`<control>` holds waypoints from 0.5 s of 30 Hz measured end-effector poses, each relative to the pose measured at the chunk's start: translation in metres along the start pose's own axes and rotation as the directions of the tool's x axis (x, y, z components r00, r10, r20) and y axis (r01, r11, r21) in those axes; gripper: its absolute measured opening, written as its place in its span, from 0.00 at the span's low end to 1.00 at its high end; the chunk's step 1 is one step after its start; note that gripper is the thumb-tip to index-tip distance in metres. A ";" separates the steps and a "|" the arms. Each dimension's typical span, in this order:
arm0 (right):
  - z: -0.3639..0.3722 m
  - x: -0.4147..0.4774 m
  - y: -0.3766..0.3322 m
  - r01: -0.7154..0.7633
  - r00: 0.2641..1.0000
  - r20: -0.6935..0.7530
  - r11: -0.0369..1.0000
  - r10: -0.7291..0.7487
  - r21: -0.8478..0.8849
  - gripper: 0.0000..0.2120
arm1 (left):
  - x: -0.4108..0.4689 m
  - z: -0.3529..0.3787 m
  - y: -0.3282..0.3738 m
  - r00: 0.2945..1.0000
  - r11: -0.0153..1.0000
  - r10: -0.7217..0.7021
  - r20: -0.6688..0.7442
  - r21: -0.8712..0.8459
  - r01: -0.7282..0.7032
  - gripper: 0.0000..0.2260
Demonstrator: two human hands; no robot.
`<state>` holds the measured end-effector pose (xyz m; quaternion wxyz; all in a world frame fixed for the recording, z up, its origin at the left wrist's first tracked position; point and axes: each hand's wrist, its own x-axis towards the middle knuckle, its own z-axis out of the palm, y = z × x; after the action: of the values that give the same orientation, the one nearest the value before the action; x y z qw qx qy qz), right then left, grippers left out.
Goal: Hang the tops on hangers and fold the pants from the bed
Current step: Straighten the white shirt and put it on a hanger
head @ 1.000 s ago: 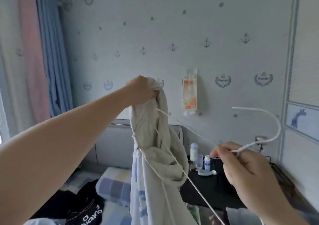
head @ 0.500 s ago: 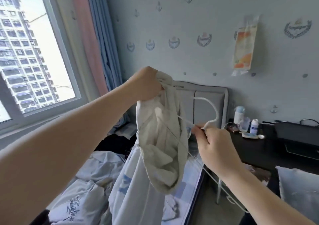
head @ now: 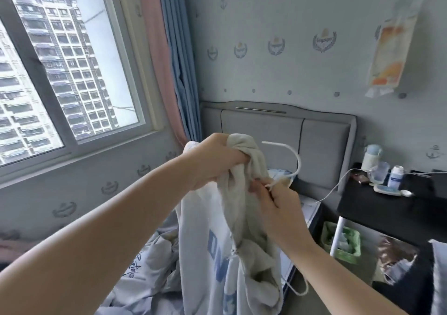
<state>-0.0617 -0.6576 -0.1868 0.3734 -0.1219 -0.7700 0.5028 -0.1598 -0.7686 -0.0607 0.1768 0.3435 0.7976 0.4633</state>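
Head view: white top (head: 200,218) is held up at frame centre, over the bed (head: 324,150). Collar is bunched in the closed left grip (head: 217,160). Hanger (head: 299,162) neck is pinched by the right grip (head: 278,208), apparently part-inserted. Hanging unfinished; other clothes (head: 145,266) left lower left.

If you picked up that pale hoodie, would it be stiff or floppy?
Probably floppy: the hoodie bunches in the left hand and hangs in loose folds. Likely light: that grip seems to carry it while the right hand pinches the hanger.
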 end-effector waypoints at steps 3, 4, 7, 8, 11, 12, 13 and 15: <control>0.006 -0.009 0.008 -0.068 0.995 0.071 0.996 0.063 0.063 0.15 | -0.005 0.014 -0.007 0.991 0.984 -0.038 0.129 -0.167 0.059 0.11; 0.005 -0.011 0.010 -0.056 0.996 0.076 0.995 0.049 0.085 0.15 | -0.006 0.019 -0.010 0.988 0.986 -0.043 0.147 -0.155 0.066 0.10; -0.006 -0.016 0.012 -0.027 0.994 0.112 0.991 0.013 0.131 0.18 | -0.008 0.024 -0.017 0.992 1.000 -0.026 0.120 0.015 0.024 0.06; -0.011 -0.017 0.014 -0.027 0.992 0.124 0.989 0.008 0.146 0.19 | -0.008 0.023 -0.019 0.995 0.989 0.053 0.084 0.134 -0.064 0.05; -0.027 -0.019 0.015 -0.034 0.992 0.123 0.983 0.012 0.178 0.20 | -0.012 0.012 -0.029 0.908 0.740 0.411 0.085 0.551 -0.386 0.16; -0.032 -0.020 0.015 -0.029 0.993 0.115 0.981 0.007 0.193 0.21 | -0.015 0.008 -0.033 0.877 0.621 0.461 0.135 0.657 -0.428 0.20; -0.035 -0.022 0.014 -0.015 0.994 0.110 0.978 -0.008 0.210 0.22 | -0.017 0.005 -0.037 0.866 0.539 0.469 0.175 0.720 -0.438 0.22; -0.040 -0.026 0.010 0.021 0.993 0.111 0.973 -0.047 0.230 0.24 | -0.023 0.010 -0.050 0.855 0.432 0.470 0.218 0.788 -0.439 0.21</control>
<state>-0.0177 -0.6398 -0.1987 0.3482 -0.0357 -0.7295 0.5876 -0.1564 -0.7957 -0.1093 -0.1463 0.5783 0.7988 0.0782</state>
